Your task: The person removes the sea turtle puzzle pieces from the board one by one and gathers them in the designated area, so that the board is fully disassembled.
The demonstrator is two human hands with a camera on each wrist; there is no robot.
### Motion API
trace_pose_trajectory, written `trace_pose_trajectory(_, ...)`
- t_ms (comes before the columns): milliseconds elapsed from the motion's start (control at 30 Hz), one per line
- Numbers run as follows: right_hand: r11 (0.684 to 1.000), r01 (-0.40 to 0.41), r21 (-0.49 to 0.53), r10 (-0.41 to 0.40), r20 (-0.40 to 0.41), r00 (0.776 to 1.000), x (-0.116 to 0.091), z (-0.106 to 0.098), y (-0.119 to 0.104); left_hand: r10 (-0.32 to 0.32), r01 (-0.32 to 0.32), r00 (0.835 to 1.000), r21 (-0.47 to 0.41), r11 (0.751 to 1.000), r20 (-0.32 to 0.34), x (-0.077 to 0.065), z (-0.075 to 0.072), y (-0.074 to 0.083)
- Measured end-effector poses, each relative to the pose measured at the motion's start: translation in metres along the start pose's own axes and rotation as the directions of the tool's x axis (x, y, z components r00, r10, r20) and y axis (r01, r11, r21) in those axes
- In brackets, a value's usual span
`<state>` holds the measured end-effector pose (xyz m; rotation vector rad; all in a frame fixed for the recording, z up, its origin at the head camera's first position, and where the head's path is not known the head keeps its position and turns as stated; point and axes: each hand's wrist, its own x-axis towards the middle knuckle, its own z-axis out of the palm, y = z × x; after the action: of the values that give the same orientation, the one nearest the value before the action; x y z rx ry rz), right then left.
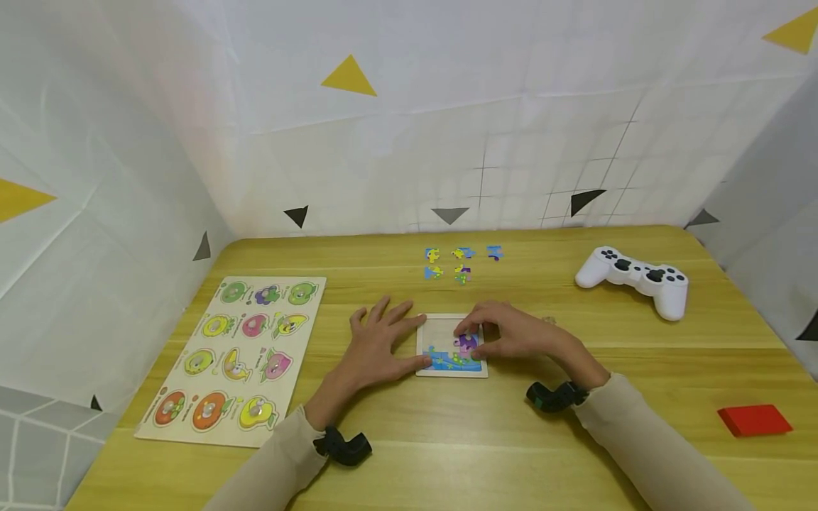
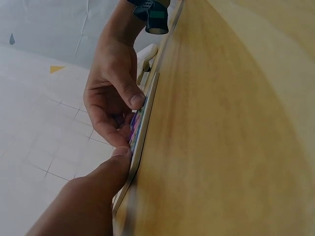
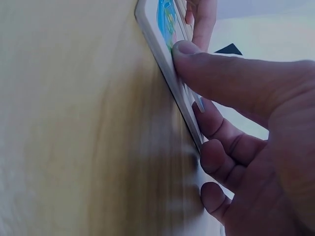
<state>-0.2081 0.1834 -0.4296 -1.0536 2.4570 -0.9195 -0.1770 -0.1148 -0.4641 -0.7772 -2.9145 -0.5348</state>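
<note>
- Step in hand, my read: seating the purple piece (image 1: 467, 342) in the puzzle frame (image 1: 439, 329), mid-table, between the 2 hands.
- Right hand (image 1: 514, 332): fingers curled, thumb and index on opposite sides of the purple piece, looks like a pinch. Can't tell if it's fully seated.
- Left hand (image 1: 377, 344): fingers spread, thumb and index touching the frame's left rim. Probably bracing.
- Blue pieces (image 1: 450, 363) line the frame side facing the table's near edge; far-left part is bare.
- 5 loose pieces (image 1: 432, 255) near the table's (image 1: 422, 433) far edge, centre.
- Next move probably calls for: align tabs, press flat, frame braced. Then 1 loose piece for the bare part.
- Clear of the work: fruit board (image 1: 249, 345) by the left edge, controller (image 1: 633, 274) toward the far right corner.
</note>
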Motion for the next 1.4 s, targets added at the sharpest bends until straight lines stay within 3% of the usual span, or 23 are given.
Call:
trace_pose_trajectory(733,0.999,-0.007,0.033,0.008,-0.026,1.0,0.0,-0.001,0.004,0.003,-0.003,1.0,-0.019,1.0,-0.009,0.0,-0.002,0.001)
trace_pose_trajectory(1033,0.998,0.052,0.039,-0.049,-0.058,0.997,0.0,-0.001,0.007,0.005,-0.005,1.0,-0.008,1.0,-0.005,0.0,0.001,0.0)
trace_pose_trajectory(1400,0.999,-0.01,0.048,0.013,-0.08,0.997,-0.001,-0.005,0.012,0.009,-0.009,1.0,-0.014,1.0,-0.011,-0.001,0.002,-0.002)
